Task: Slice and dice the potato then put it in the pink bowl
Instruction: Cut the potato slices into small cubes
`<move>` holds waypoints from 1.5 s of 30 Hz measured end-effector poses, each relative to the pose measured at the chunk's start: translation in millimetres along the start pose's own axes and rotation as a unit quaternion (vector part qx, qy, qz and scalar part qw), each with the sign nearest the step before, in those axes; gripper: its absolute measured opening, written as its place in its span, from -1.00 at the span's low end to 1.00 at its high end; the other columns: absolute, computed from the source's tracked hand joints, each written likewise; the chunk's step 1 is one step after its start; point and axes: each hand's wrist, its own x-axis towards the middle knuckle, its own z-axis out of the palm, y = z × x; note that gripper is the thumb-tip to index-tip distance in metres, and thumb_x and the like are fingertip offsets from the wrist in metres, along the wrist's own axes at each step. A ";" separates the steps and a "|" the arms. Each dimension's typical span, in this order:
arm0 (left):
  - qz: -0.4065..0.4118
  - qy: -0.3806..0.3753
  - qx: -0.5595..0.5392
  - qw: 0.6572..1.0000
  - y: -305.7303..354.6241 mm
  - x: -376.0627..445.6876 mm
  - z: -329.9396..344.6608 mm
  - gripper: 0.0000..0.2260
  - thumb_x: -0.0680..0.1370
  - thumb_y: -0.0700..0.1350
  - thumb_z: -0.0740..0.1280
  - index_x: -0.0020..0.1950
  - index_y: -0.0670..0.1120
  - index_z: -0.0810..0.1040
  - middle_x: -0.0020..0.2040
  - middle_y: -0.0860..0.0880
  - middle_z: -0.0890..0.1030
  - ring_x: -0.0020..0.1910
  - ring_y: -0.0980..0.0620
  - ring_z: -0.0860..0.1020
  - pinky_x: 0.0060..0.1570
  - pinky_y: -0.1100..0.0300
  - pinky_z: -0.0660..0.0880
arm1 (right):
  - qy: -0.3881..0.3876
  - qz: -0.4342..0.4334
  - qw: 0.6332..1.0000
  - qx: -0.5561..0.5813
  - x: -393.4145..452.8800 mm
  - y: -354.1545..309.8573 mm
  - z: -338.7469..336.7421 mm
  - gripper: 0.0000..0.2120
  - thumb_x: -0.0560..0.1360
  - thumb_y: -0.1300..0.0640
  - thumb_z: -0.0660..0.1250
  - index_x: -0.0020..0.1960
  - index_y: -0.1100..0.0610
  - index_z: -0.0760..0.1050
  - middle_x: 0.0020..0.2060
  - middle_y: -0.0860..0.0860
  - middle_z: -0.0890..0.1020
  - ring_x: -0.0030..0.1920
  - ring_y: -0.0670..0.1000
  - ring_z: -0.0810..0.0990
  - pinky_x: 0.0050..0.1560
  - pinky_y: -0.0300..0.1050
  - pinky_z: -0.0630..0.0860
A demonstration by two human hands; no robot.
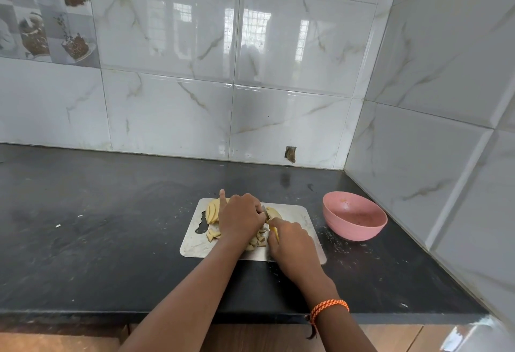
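Observation:
A steel cutting board [301, 220] lies on the black counter. Pale potato slices [212, 211] are stacked at its far left, one more slice [273, 213] lies right of the blade, and small diced pieces [259, 240] sit near the middle. My left hand [241, 218] is curled over potato on the board, one finger sticking up; what it holds is hidden beneath it. My right hand [291, 243] grips a yellow-handled knife [267, 213] whose blade runs between the two hands. The pink bowl [354, 219] stands right of the board, apart from it.
The black counter [111, 240] ends at a front edge close to me. White tiled walls close off the back and the right side, meeting in a corner behind the bowl. Crumbs speckle the counter around the board.

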 end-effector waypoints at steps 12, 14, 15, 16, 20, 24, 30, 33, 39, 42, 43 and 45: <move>-0.014 -0.009 -0.019 1.000 4.4 -5.9 -5.9 -0.82 0.51 0.02 0.39 -0.29 0.08 0.64 -0.35 0.16 0.62 -0.09 0.11 0.58 0.64 -0.20 -0.04 | 0.035 -0.016 0.999 0.016 -42.1 25.5 -7.9 -0.72 0.67 -0.05 0.14 0.31 -0.09 0.49 -0.12 0.02 0.65 -0.15 0.00 0.58 -0.03 0.06 0.59; -0.012 -0.005 -0.020 1.000 4.3 -6.1 -5.4 -0.82 0.51 0.01 0.38 -0.29 0.08 0.64 -0.36 0.16 0.61 -0.11 0.12 0.58 0.64 -0.20 -0.03 | 0.048 -0.023 0.998 0.039 -43.6 24.8 -9.8 -0.71 0.66 -0.04 0.15 0.32 -0.09 0.51 -0.09 0.00 0.67 -0.13 -0.02 0.57 -0.03 0.04 0.58; -0.010 -0.004 -0.019 1.000 3.9 -6.0 -4.9 -0.82 0.52 0.01 0.37 -0.29 0.08 0.64 -0.36 0.16 0.61 -0.12 0.12 0.57 0.64 -0.20 -0.02 | 0.057 -0.026 0.997 0.052 -43.5 24.6 -10.9 -0.70 0.65 -0.05 0.16 0.34 -0.10 0.52 -0.10 0.00 0.68 -0.14 -0.02 0.58 -0.04 0.04 0.58; -0.008 -0.003 -0.017 1.000 2.9 -5.9 -4.6 -0.81 0.52 0.00 0.36 -0.29 0.08 0.63 -0.36 0.16 0.60 -0.13 0.13 0.57 0.65 -0.20 -0.02 | 0.069 -0.029 0.995 0.062 -42.6 25.2 -12.3 -0.68 0.65 -0.04 0.18 0.35 -0.10 0.52 -0.15 -0.01 0.67 -0.17 -0.02 0.58 -0.07 0.04 0.57; 0.010 0.004 -0.002 1.000 -1.0 -3.7 -2.9 -0.80 0.54 -0.01 0.35 -0.28 0.08 0.61 -0.37 0.16 0.61 -0.22 0.16 0.56 0.67 -0.14 -0.10 | 0.100 -0.007 0.993 0.069 -29.5 36.2 -18.0 -0.67 0.65 -0.01 0.20 0.38 -0.07 0.52 -0.29 -0.04 0.60 -0.27 0.02 0.56 -0.18 0.07 0.56; 0.030 0.006 0.023 0.999 -2.2 -1.7 -2.7 -0.77 0.56 -0.03 0.31 -0.27 0.08 0.66 -0.40 0.14 0.60 -0.29 0.16 0.56 0.67 -0.11 -0.15 | 0.112 0.033 0.990 0.074 -12.4 49.0 -19.2 -0.71 0.65 0.03 0.23 0.31 -0.03 0.59 -0.19 -0.01 0.67 -0.23 0.00 0.58 -0.13 0.02 0.59; 0.077 -0.033 -0.011 0.996 -1.1 0.6 -5.6 -0.80 0.64 0.01 0.33 -0.07 0.15 0.75 0.01 0.20 0.73 0.12 0.14 0.58 0.66 -0.19 -0.22 | 0.130 0.055 0.986 0.085 -6.2 52.3 -11.7 -0.73 0.65 0.03 0.25 0.29 0.00 0.60 -0.22 0.00 0.68 -0.26 0.01 0.58 -0.18 0.01 0.59; 0.088 -0.037 -0.033 0.995 2.4 5.1 -8.5 -0.79 0.62 -0.11 0.33 -0.03 0.14 0.72 0.09 0.19 0.72 0.20 0.11 0.58 0.67 -0.16 -0.19 | 0.151 0.073 0.982 0.087 -5.9 52.0 -11.7 -0.74 0.64 0.06 0.23 0.24 0.02 0.61 -0.16 0.02 0.69 -0.19 0.05 0.60 -0.12 0.06 0.61; 0.209 -0.199 -0.020 0.957 15.2 20.1 -24.3 -0.47 0.59 -0.31 0.27 0.48 0.13 0.56 0.47 0.13 0.56 0.47 0.00 0.41 0.44 0.00 0.38 | 0.134 0.078 0.985 0.079 -5.6 51.3 -11.5 -0.75 0.63 0.03 0.20 0.18 -0.01 0.62 -0.15 0.02 0.68 -0.15 0.09 0.59 -0.11 0.09 0.60; 0.234 -0.199 0.020 0.951 14.7 28.4 -20.2 -0.45 0.57 -0.34 0.23 0.40 0.17 0.63 0.41 0.19 0.60 0.42 0.02 0.43 0.38 0.05 0.41 | 0.136 0.077 0.984 0.081 -5.9 50.8 -13.2 -0.75 0.64 0.04 0.21 0.20 0.00 0.61 -0.13 0.01 0.69 -0.14 0.06 0.59 -0.10 0.07 0.60; 0.233 -0.193 0.030 0.953 14.1 30.2 -18.9 -0.46 0.58 -0.33 0.24 0.37 0.19 0.64 0.39 0.21 0.61 0.39 0.04 0.44 0.35 0.07 0.40 | 0.137 0.079 0.984 0.082 -5.6 50.8 -13.5 -0.75 0.64 0.04 0.21 0.21 0.00 0.61 -0.12 0.01 0.69 -0.13 0.06 0.60 -0.09 0.07 0.60; 0.227 -0.174 0.041 0.957 12.9 32.8 -17.0 -0.54 0.61 -0.27 0.29 0.33 0.23 0.66 0.36 0.24 0.62 0.33 0.08 0.45 0.32 0.12 0.36 | 0.136 0.082 0.984 0.081 -5.3 50.8 -14.1 -0.75 0.65 0.03 0.21 0.22 0.00 0.61 -0.11 0.02 0.70 -0.12 0.07 0.60 -0.07 0.08 0.60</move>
